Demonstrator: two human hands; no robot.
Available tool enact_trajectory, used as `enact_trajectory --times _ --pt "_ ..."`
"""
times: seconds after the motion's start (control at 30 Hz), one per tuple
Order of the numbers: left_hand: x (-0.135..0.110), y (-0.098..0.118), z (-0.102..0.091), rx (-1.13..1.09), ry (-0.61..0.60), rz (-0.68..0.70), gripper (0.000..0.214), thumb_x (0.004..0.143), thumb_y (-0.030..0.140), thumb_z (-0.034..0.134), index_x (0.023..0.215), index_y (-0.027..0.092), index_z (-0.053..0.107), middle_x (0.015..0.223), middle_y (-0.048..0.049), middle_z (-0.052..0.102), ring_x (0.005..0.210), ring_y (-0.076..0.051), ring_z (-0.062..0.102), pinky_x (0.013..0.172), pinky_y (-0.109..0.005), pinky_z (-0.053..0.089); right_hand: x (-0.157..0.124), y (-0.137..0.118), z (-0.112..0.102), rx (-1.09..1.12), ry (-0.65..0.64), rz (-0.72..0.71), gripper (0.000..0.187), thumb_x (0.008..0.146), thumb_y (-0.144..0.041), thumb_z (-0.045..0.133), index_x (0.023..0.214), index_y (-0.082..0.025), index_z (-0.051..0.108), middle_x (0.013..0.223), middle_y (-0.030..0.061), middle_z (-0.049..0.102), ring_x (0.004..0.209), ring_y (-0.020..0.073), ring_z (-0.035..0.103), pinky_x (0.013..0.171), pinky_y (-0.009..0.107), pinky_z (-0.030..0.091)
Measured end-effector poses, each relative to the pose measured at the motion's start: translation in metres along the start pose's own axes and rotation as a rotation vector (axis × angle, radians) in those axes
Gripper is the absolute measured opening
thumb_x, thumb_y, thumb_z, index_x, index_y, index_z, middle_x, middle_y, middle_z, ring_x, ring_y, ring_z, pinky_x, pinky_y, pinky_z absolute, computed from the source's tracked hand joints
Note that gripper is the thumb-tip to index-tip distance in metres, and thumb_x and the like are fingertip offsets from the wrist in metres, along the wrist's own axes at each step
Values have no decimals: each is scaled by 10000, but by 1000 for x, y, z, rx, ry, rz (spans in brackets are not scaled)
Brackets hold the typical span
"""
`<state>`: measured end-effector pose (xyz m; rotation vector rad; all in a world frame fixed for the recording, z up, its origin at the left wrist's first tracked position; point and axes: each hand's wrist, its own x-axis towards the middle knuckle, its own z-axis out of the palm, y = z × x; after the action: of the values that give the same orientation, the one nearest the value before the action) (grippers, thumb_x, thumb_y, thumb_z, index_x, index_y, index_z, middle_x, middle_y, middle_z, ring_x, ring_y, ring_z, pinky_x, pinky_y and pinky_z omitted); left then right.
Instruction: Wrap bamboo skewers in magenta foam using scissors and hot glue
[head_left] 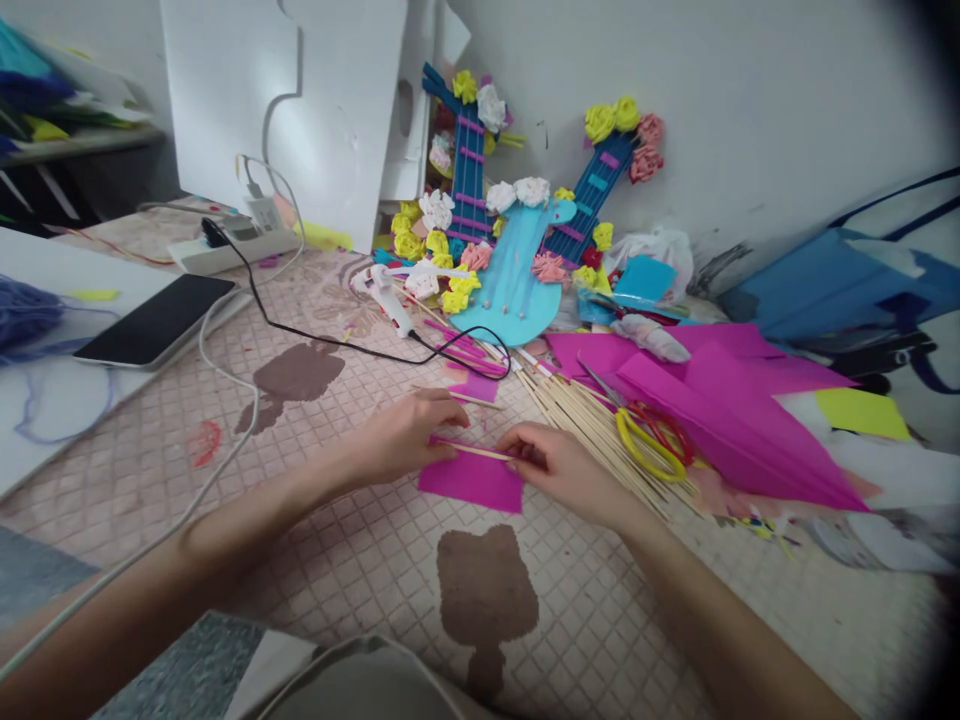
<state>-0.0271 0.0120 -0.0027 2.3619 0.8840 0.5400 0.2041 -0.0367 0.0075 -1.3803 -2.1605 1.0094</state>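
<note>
Working at a wide patterned bench (360,590), I have its near middle for my hands, with supplies around that space. Broad magenta sheets (727,400) lie heaped to the right, probably to leave me elbow room. Far back, a turquoise cut-out (517,270) leans with the flowered pieces, likely propped there out of the way. Thin sticks (581,420) fan out just beyond my right hand (555,460), seemingly for easy reach; that hand is pinched closed on one stick's right end. My left hand (409,435) is half curled at its left end, though I cannot tell whether it grips or merely presses. Yellow-handled scissors (634,450) rest over the bundle. Between my hands sits a small magenta piece (472,485), and the single stick (476,452) runs along its far edge, presumably held at both ends for straightness.
</note>
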Motion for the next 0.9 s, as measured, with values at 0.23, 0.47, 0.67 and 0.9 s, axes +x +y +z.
enact_trajectory --times 0.23,0.47,0.67,0.9 --pt "-11 12 -4 -153 -76 -188 135 734 117 582 841 150 658 701 -19 646 620 -131 579 563 -218 406 -4 -4 2 216 -109 67 153 819 -145 550 932 -200 638 788 -1 631 717 141 574 611 249 428" --pt "-16 3 4 -16 -38 -98 121 754 118 567 832 167 646 749 -25 639 667 -141 559 600 -235 384 -6 -9 8 -74 -16 -30 196 798 -77 532 899 -212 632 811 -3 621 732 136 556 616 248 396" --pt "-16 -2 9 20 2 -58 125 780 95 543 806 175 635 762 -25 647 688 -144 572 614 -241 391 -9 -6 19 -266 63 -104 176 858 -82 495 939 -195 603 918 41 603 838 168 571 721 301 457" --pt "-20 0 11 54 14 -8 153 831 89 517 872 168 642 882 -55 646 832 -177 585 733 -278 444 -20 -2 34 -510 166 -222 209 933 -150 450 1074 -160 603 994 99 604 928 226 546 830 387 498"
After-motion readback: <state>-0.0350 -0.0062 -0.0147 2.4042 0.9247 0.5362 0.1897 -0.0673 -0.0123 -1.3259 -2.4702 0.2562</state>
